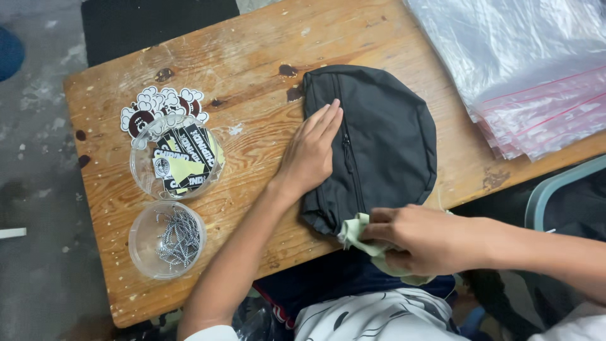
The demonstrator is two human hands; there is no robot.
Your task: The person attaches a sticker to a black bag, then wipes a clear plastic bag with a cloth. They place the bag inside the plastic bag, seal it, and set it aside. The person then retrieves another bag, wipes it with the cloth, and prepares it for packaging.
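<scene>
A black zippered pouch point(385, 139) lies on the wooden table point(252, 57), its near end hanging over the front edge. My left hand point(310, 151) rests flat on the pouch's left side, fingers together beside the zipper. My right hand point(420, 239) grips a pale green cloth point(356, 230) and presses it against the pouch's near corner at the table edge.
Two clear round tubs stand at the left: one point(178, 158) holds black and yellow stickers, the other point(167, 240) holds metal chains. Cartoon stickers point(161, 104) lie behind them. A stack of clear zip bags point(530, 69) fills the right rear. A dark seat point(158, 22) sits beyond the table.
</scene>
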